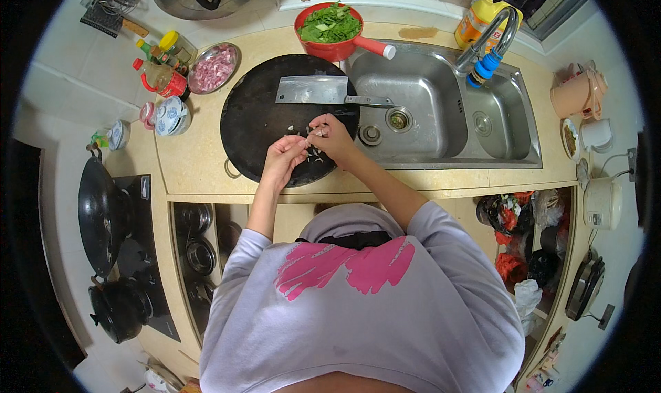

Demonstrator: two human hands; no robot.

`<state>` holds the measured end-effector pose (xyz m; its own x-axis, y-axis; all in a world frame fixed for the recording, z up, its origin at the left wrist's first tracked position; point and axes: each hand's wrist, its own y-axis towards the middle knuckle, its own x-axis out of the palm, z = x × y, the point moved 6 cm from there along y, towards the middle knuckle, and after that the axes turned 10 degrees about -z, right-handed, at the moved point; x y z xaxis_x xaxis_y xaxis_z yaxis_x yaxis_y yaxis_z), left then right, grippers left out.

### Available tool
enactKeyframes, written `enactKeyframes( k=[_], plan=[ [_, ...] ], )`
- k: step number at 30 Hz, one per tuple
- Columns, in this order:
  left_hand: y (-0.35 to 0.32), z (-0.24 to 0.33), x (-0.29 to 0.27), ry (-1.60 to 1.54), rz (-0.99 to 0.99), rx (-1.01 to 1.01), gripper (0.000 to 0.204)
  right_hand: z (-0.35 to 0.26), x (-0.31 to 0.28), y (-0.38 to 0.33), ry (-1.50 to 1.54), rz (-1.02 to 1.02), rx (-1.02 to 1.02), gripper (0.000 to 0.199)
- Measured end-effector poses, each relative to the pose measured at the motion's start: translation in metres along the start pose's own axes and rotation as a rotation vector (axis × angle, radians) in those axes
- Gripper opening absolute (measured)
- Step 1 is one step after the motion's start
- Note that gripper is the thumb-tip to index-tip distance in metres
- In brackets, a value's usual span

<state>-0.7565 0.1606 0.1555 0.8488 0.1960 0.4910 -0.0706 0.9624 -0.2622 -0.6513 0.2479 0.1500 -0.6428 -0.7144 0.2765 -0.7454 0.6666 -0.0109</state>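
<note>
Left hand (284,153) and right hand (332,135), fingertips pinched together on a small pale garlic clove (311,134). Beneath fingers: round dark chopping board (255,121). Just beyond them: cleaver (313,90), lying flat.

A single head-worn fisheye view looks steeply down from close above the round chopping board (275,121) and sink (441,111).

Both hands (310,145) pinch a small pale clove (318,132) over the dark round board (251,118).
</note>
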Motion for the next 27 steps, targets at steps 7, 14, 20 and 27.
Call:
enactKeyframes(
  k=[7, 14, 20, 27],
  plan=[
    [0.002, -0.001, -0.003, -0.001, 0.019, 0.065, 0.008, 0.000, 0.001, 0.000, -0.044, -0.005, -0.004, 0.029],
    [0.000, 0.001, 0.001, 0.108, 0.023, 0.026, 0.012, -0.008, 0.001, -0.002, -0.078, 0.002, -0.009, 0.028],
    [0.000, 0.003, 0.001, 0.130, 0.020, 0.044, 0.011, -0.009, -0.005, -0.002, -0.117, 0.019, -0.025, 0.025],
    [-0.003, 0.018, -0.003, 1.006, 0.125, 0.351, 0.019, -0.016, -0.016, -0.009, 0.109, 0.040, 0.102, 0.019]
  ],
)
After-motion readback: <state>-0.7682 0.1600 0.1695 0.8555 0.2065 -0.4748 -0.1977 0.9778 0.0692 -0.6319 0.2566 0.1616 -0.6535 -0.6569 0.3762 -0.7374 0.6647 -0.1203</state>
